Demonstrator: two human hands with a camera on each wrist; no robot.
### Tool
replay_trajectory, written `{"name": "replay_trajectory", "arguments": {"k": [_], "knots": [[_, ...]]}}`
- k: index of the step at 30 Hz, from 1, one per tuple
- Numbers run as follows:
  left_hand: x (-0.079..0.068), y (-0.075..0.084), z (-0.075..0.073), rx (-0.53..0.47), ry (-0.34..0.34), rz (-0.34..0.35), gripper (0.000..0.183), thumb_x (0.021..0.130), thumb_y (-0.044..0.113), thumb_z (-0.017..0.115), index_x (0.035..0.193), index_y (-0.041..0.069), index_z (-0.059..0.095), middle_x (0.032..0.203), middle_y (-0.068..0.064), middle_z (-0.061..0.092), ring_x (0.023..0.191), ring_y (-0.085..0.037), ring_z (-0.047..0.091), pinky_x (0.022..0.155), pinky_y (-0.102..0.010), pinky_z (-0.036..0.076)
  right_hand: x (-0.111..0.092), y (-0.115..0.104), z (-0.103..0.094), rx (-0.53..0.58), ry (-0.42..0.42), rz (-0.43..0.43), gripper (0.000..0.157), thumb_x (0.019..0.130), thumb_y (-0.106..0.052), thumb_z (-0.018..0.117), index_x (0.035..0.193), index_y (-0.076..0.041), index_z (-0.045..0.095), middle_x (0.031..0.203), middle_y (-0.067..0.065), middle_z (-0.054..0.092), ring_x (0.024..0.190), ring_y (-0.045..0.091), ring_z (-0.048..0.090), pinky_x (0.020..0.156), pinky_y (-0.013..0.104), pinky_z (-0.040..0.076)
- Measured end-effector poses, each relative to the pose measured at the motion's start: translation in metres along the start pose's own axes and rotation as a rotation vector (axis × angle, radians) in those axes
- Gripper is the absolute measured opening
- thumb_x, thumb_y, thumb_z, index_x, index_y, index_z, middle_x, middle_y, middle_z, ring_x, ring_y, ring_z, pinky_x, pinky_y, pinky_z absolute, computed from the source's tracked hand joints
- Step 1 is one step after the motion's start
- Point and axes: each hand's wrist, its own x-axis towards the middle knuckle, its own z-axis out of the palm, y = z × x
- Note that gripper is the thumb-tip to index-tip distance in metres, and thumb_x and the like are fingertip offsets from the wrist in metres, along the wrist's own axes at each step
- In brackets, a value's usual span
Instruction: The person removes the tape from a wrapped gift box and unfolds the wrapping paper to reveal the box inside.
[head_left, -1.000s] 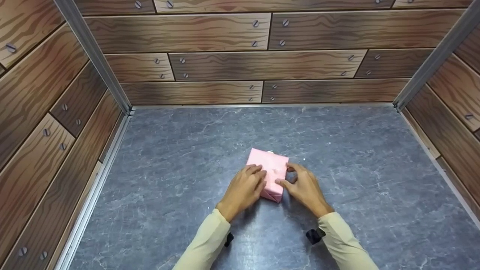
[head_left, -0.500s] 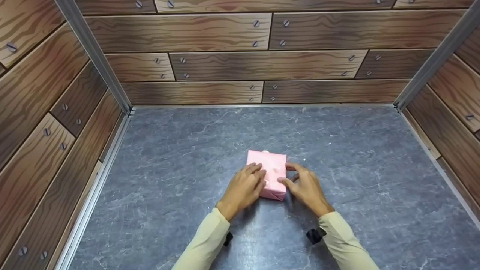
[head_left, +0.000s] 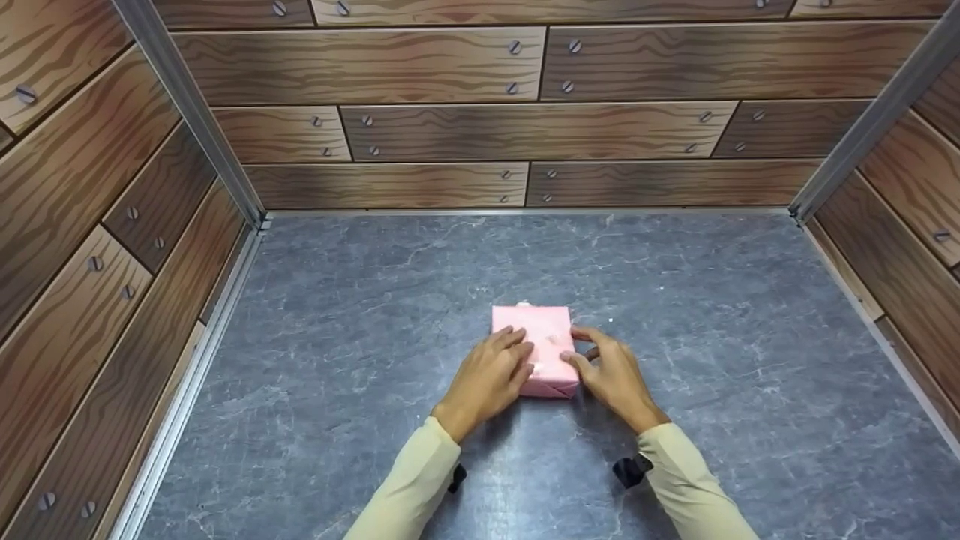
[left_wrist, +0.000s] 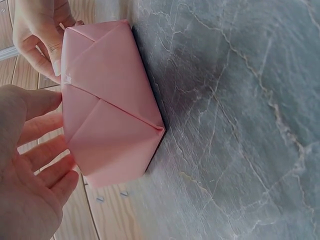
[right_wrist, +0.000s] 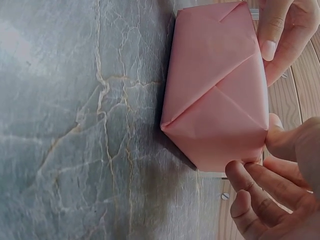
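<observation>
Pink package [head_left: 549, 345] is set on the grey surface [head_left: 337, 322], between hands. Right edge is pinched by right hand [head_left: 616, 375]; left top is touched by left hand [head_left: 484, 375], fingers loose. Even, light pressure is advised to avoid creasing.

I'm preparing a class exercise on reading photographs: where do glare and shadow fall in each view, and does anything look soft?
Head view: pale glare on the grey tabletop between the sleeves; left wrist view: dark shadow on the tabletop beside the pink box, fine detail rather soft; right wrist view: bright glare at upper left, shadow beside the box, also slightly soft.
</observation>
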Motion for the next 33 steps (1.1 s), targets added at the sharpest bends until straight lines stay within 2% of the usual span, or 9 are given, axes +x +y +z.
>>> {"name": "replay_trajectory", "arguments": {"k": [17,26,33], "knots": [[0.001,0.000,0.001,-0.047,-0.051,-0.010,0.033,0.102,0.021,0.060,0.128,0.003,0.068,0.144,-0.012,0.058,0.139,-0.028,0.049,0.115,-0.044,0.038,0.001,0.000,0.001,-0.031,0.021,-0.025,0.034,0.086,-0.007,0.080,0.117,0.002,0.071,0.112,0.018,0.073,0.077,0.028,0.072,0.068,0.046,0.059],[0.002,0.000,0.001,-0.070,-0.070,-0.042,0.035,0.101,0.022,0.063,0.130,0.002,0.067,0.145,-0.012,0.056,0.140,-0.027,0.047,0.116,-0.041,0.038,0.004,-0.010,0.001,-0.154,0.069,-0.104,0.024,0.082,-0.007,0.083,0.103,0.002,0.076,0.093,0.011,0.069,0.074,0.022,0.064,0.066,0.040,0.053],[0.001,0.001,0.003,-0.027,-0.041,-0.014,0.034,0.101,0.021,0.062,0.129,0.002,0.068,0.143,-0.014,0.058,0.138,-0.029,0.050,0.114,-0.042,0.041,0.009,-0.015,0.009,-0.199,0.094,-0.134,0.017,0.084,-0.010,0.082,0.095,0.002,0.078,0.081,0.008,0.064,0.071,0.022,0.058,0.065,0.040,0.050]]}}
